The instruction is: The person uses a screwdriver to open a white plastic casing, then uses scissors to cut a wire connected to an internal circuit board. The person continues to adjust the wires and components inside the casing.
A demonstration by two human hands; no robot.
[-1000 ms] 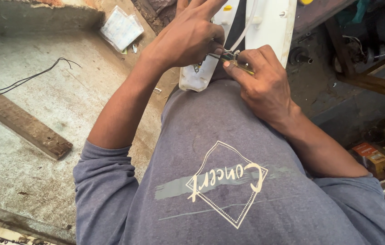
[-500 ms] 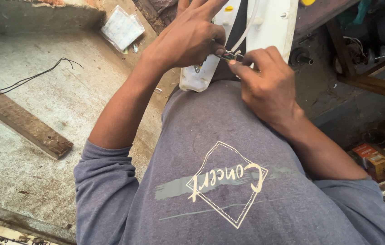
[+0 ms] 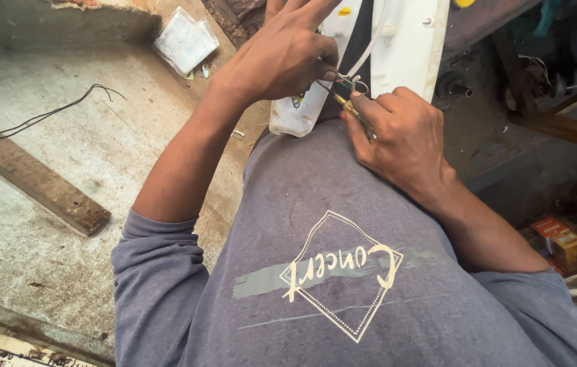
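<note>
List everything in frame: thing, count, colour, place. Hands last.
white plastic casing: 1, white, top centre, against the torso
thin wires: a few, white and dark, between the two hands at the casing
small tool: 1, yellowish shaft, gripped in the right hand; tip hidden
wooden plank: 1, brown, left, on the concrete floor
black wire: 1, across the plank's upper end
clear packet: 1, whitish, top left
orange box: 1, right edge
grey shirt: 1, centre
left hand: on the casing, pinching the wires
right hand: closed around the tool
</note>
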